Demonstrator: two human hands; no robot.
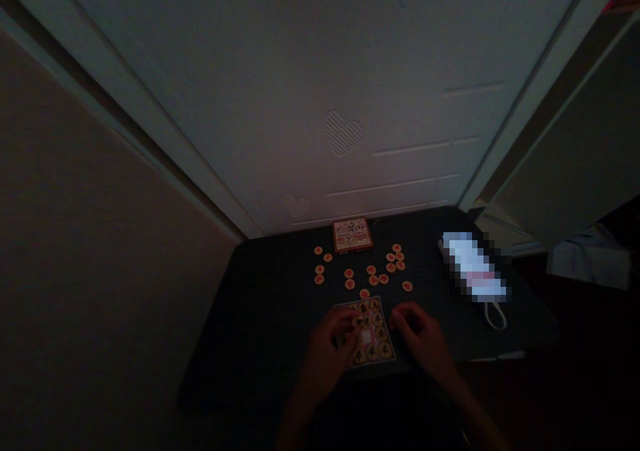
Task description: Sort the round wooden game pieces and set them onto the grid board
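My left hand (327, 337) is over the left part of a small square printed sheet (391, 355). Its curled fingers and thumb meet round a Chinese chess piece (359, 321) with a dark character; the grip is dim and partly hidden. More round pieces with dark characters (372, 352) form a ring on the sheet around a pink and white centre (367, 336). Just right of the sheet, my right hand (420, 334) is closed, fingertips pressed together. Whatever it may hold is too dark to see. My left hand covers the sheet's left side.
Several pieces with red characters (374, 280) lie scattered beyond the sheet on the dark table (260, 317). Behind them, a printed box (353, 235) stands near the pale panel (280, 104). A blurred bright device (473, 267) with a looped strap (495, 316) lies at the right.
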